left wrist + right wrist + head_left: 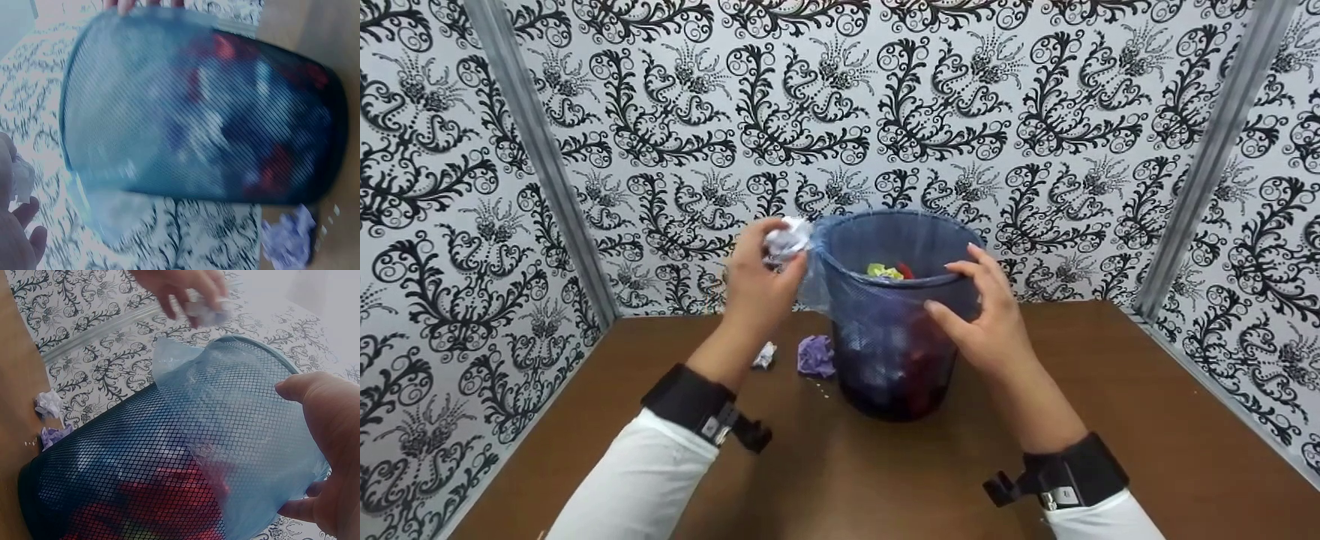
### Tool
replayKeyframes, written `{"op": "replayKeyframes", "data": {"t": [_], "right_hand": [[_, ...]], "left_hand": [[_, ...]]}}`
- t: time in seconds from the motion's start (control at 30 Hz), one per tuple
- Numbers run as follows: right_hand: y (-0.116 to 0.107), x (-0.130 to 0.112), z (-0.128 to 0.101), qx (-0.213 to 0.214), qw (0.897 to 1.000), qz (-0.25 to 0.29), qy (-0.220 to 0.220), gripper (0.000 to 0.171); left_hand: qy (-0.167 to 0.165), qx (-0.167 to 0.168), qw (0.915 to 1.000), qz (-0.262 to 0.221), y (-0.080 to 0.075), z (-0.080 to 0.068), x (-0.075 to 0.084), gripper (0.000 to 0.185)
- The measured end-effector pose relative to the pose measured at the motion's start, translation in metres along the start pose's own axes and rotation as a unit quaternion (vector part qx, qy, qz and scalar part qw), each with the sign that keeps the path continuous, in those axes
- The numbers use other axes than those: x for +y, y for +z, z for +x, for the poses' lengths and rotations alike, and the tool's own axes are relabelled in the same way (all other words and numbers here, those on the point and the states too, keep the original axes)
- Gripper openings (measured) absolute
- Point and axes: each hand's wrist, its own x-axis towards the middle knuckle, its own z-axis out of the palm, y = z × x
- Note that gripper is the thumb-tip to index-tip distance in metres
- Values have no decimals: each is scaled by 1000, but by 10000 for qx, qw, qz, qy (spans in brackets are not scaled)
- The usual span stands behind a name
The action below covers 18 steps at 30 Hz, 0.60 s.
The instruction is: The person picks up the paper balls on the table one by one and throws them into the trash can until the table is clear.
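A black mesh waste bin point(892, 337) with a blue plastic liner point(236, 416) stands on the brown table point(840, 480). Inside lie crumpled red and yellow-green scraps point(889, 271). My left hand point(771, 255) pinches a crumpled white paper ball point(787, 238) just outside the bin's left rim, level with its top. In the right wrist view that left hand point(180, 289) and ball point(209, 309) hover above the rim. My right hand point(960, 289) grips the bin's near right rim, thumb on the outside wall; the right wrist view shows this right hand point(323, 439) wrapped round the lined edge.
A purple paper wad point(816, 355) and a small white wad point(765, 355) lie on the table left of the bin's foot. Patterned black-and-white walls point(840, 112) close the table at the back and both sides. Small crumbs point(825, 386) dot the wood.
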Motion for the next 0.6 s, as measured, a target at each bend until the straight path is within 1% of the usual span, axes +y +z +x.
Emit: {"op": "replayKeyframes", "data": {"t": [0.1, 0.17, 0.27, 0.33, 0.43, 0.53, 0.6], "right_hand": [[1, 1, 0, 52, 10000, -7, -61, 52], [1, 2, 0, 95, 9999, -11, -113, 52], [1, 3, 1, 136, 9998, -19, -166, 52], [1, 3, 0, 145, 9997, -8, -172, 52], [1, 3, 1, 140, 9998, 16, -157, 52], [1, 3, 1, 128, 9998, 39, -135, 52], [1, 3, 1, 121, 9998, 38, -129, 52]], "left_hand": [[236, -117, 9996, -72, 13, 9, 16, 37], [325, -277, 9990, -147, 23, 14, 25, 36], [355, -508, 9979, -197, 37, 21, 34, 36], [355, -636, 9972, -154, 45, 26, 36, 37], [278, -760, 9967, 4, 55, 33, 36, 40], [-16, -994, 9950, 140, 62, 37, 35, 40], [-217, -1158, 9925, 326, 65, 39, 34, 40]]}}
